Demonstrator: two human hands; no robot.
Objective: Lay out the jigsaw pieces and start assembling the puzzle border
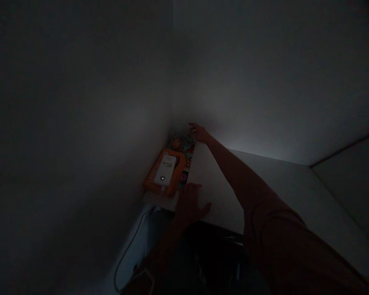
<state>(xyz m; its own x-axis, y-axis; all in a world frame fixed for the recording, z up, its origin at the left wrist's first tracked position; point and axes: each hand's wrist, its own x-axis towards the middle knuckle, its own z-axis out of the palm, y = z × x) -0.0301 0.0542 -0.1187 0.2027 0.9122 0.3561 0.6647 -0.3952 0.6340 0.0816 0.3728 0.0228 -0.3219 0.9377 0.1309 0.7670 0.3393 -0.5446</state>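
The scene is very dim. My left hand [189, 203] rests at the near edge of a white tabletop [217, 184], thumb and fingers spread, with nothing seen in it. Its fingertips lie by the lower corner of a colourful printed book or magazine [187, 164]. Farther back, my right hand [198, 133] reaches to the wall corner, fingers apart, over the far end of that printed item. Whether it touches anything there cannot be made out. Left of both hands, a white rectangular device [166, 170] with a small light lies on an orange book or box [180, 168].
A pale cable [129, 246] hangs down past the table's near left edge. Grey walls [249, 82] meet in the corner behind the tabletop. Below the front edge is a dark space [215, 246] with unclear shapes. A panel with a dark edge [344, 149] stands at the right.
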